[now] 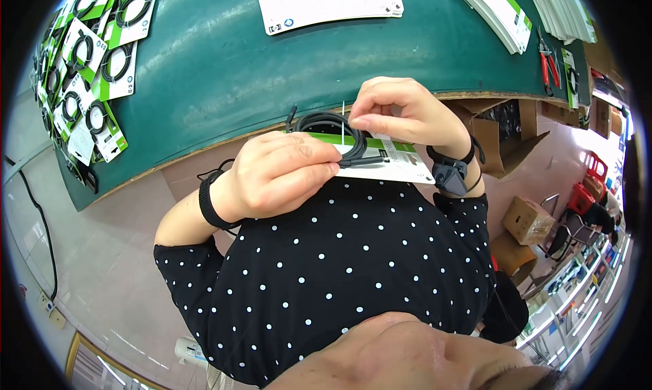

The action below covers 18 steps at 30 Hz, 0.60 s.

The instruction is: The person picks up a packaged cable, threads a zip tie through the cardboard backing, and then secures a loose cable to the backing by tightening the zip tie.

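A coiled black cable [358, 144] lies against a white and green backing card [409, 167], held in front of my body at the table's near edge. My left hand [282, 173] is closed on the card and the lower part of the coil, its thumb and fingertips pressing them together. A thin white strip, like a cable tie [343, 112], stands upright across the coil. Beside that strip, my right hand [407, 112] is closed in a pinch over the coil's right side. Whether its fingertips grip the strip is hidden.
Carded cables [117, 64] lie heaped on the green table [204, 64] at left. Stacked blank cards [333, 8] sit at the back, with more cards [496, 16] at right. Red-handled cutters [547, 67] lie near the right end. An open cardboard box [506, 142] stands below.
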### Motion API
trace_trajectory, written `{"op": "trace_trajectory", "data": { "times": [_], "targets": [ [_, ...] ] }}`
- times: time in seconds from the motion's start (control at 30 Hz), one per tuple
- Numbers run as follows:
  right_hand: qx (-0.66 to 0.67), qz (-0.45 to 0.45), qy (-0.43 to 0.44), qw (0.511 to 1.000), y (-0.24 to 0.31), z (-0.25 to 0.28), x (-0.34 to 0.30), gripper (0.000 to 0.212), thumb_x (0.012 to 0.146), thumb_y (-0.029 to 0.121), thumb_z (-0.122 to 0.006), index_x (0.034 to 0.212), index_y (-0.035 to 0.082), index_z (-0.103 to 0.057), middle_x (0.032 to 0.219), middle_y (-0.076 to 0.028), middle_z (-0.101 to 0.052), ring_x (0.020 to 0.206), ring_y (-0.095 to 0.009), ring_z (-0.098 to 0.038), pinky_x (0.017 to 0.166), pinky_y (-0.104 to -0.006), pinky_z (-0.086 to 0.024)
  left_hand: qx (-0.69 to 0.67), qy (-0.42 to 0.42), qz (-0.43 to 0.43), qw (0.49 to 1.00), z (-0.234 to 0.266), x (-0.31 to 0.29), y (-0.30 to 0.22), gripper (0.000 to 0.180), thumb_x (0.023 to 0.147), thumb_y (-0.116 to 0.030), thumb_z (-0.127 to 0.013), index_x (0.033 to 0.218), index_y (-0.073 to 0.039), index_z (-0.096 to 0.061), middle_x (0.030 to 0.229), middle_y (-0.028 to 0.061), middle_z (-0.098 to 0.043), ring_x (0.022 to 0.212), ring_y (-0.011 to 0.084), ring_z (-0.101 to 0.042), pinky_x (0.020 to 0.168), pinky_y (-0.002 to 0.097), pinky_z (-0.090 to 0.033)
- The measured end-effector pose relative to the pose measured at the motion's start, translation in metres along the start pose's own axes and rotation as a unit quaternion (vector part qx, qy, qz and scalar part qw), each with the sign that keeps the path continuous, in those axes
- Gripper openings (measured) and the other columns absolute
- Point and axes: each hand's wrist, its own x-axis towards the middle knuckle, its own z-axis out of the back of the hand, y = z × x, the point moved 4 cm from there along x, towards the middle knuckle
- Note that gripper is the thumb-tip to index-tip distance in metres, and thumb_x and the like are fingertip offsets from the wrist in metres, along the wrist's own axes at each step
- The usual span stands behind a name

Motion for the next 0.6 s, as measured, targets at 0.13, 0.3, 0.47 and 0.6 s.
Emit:
{"op": "trace_trajectory", "data": {
  "times": [0.13,0.3,0.47,0.6],
  "targets": [
    [-0.034,0.027,0.038,0.998,0.008,-0.002,0.005,0.011,0.081,0.010,-0.070,0.088,0.002,-0.068,0.087,-0.004,-0.059,0.073,-0.013,-0.052,0.059,-0.0241,-0.041,0.013,0.020,-0.030,0.999,-0.002,-0.005,-0.001,0.015,0.065,0.005,-0.071,0.078,0.002,-0.063,0.086,0.0135,-0.066,0.071,0.0251,-0.067,0.059,0.0323,-0.055],
    [-0.195,0.194,0.117,0.954,0.015,-0.013,0.013,0.010,0.080,0.011,-0.071,0.086,0.003,-0.067,0.095,-0.006,-0.057,0.077,-0.017,-0.053,0.060,-0.0266,-0.042,-0.009,0.040,-0.049,0.998,-0.011,-0.007,0.003,0.015,0.065,0.004,-0.070,0.078,0.003,-0.063,0.086,0.0129,-0.065,0.071,0.0248,-0.067,0.060,0.0316,-0.055],
    [-0.037,0.157,0.273,0.948,0.000,-0.006,0.028,0.008,0.080,0.010,-0.070,0.082,0.003,-0.065,0.086,-0.006,-0.058,0.072,-0.020,-0.052,0.059,-0.0277,-0.042,-0.053,0.046,-0.050,0.996,-0.014,-0.008,0.007,0.016,0.065,0.004,-0.071,0.078,0.002,-0.063,0.086,0.0124,-0.065,0.070,0.0246,-0.066,0.060,0.0306,-0.054],
    [0.037,0.063,0.323,0.944,-0.007,-0.005,0.034,0.010,0.080,0.010,-0.070,0.078,0.002,-0.064,0.075,-0.005,-0.057,0.066,-0.017,-0.051,0.057,-0.0270,-0.040,-0.081,0.045,-0.043,0.995,-0.013,-0.007,0.012,0.016,0.064,0.004,-0.071,0.079,0.001,-0.064,0.085,0.0120,-0.065,0.070,0.0245,-0.066,0.059,0.0304,-0.054]
  ]
}}
